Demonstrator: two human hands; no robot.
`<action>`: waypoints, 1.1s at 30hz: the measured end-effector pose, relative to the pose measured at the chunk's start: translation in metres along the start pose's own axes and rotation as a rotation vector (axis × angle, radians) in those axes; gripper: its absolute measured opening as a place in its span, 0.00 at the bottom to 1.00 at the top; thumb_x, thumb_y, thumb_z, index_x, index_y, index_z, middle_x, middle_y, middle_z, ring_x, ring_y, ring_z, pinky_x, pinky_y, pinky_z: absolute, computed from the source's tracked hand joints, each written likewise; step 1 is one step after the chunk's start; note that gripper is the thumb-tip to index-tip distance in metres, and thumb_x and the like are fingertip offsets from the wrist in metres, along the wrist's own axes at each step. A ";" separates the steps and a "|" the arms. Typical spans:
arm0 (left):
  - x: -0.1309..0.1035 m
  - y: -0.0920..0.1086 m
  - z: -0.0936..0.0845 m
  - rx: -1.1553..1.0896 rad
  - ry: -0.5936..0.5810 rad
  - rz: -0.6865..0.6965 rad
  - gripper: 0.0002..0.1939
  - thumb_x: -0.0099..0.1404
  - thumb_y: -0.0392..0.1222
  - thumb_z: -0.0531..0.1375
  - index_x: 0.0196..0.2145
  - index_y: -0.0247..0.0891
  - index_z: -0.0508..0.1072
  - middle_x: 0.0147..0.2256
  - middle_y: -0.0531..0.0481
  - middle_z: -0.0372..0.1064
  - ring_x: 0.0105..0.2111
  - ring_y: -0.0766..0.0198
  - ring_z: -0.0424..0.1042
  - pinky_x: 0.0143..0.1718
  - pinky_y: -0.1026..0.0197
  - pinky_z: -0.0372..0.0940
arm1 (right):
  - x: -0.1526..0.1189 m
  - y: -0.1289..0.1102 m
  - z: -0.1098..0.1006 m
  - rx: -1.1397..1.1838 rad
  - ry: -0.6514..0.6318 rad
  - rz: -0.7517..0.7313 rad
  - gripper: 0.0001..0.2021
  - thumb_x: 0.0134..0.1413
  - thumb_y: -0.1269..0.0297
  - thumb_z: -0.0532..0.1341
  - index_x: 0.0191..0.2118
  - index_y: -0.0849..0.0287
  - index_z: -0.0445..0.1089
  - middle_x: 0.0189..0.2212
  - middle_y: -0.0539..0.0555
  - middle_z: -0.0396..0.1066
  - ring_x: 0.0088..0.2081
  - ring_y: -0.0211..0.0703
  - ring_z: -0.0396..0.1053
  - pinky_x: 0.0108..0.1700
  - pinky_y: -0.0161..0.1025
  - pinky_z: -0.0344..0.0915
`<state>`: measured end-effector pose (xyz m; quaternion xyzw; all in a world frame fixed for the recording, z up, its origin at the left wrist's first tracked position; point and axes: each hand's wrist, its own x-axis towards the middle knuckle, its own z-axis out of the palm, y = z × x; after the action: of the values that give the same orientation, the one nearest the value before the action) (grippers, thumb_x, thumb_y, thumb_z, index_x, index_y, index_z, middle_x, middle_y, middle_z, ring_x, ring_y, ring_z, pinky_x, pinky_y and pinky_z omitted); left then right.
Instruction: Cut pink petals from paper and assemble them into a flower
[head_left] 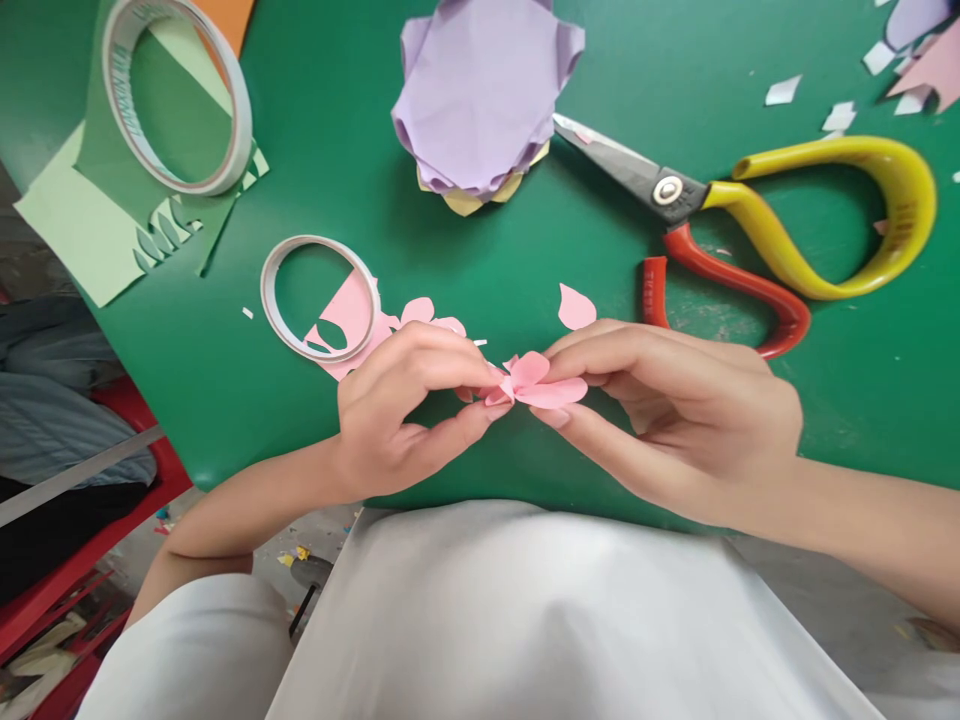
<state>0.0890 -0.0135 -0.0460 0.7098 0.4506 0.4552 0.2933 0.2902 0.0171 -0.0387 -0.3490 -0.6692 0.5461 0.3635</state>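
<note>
A small pink paper flower [531, 378] is held between both hands near the table's front edge. My left hand [420, 400] pinches its gathered base between thumb and fingertips. On the other side, my right hand [667, 410] has thumb and index finger closed on the spread petals. Just beyond the right fingers lies a loose pink petal [577, 307]. Behind my left hand, a small tape roll [271, 300] rests on cut pink paper [349, 310], with more petal shapes beside it. The last fingers of both hands are partly hidden.
Scissors with yellow and red handles [679, 195] lie at the right of the green table [315, 130]. A purple paper flower [484, 95] stands at the back. A larger tape roll [241, 120] sits on green sheets [94, 240] at left. Scraps [782, 91] are scattered back right.
</note>
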 end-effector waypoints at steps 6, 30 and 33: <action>0.000 0.000 -0.004 0.035 -0.044 0.098 0.06 0.65 0.32 0.67 0.39 0.37 0.75 0.34 0.52 0.76 0.32 0.70 0.77 0.36 0.67 0.76 | 0.008 0.001 -0.006 -0.154 -0.053 -0.233 0.11 0.55 0.78 0.65 0.37 0.53 0.74 0.30 0.51 0.78 0.31 0.40 0.78 0.36 0.34 0.78; 0.000 0.000 -0.006 -0.233 -0.135 -0.123 0.08 0.65 0.39 0.68 0.42 0.39 0.75 0.34 0.48 0.78 0.33 0.65 0.77 0.34 0.64 0.75 | 0.011 0.003 -0.015 -0.107 -0.128 -0.247 0.08 0.56 0.72 0.67 0.32 0.48 0.76 0.34 0.49 0.80 0.32 0.42 0.79 0.37 0.37 0.80; 0.000 -0.002 -0.006 -0.265 -0.150 -0.126 0.03 0.65 0.35 0.67 0.37 0.38 0.76 0.31 0.50 0.79 0.31 0.67 0.78 0.32 0.65 0.74 | 0.009 0.007 -0.013 -0.179 -0.105 -0.218 0.08 0.57 0.70 0.67 0.31 0.47 0.76 0.33 0.49 0.80 0.31 0.42 0.78 0.35 0.38 0.80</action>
<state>0.0825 -0.0122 -0.0450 0.6673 0.4070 0.4371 0.4449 0.2976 0.0321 -0.0424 -0.2763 -0.7672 0.4591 0.3526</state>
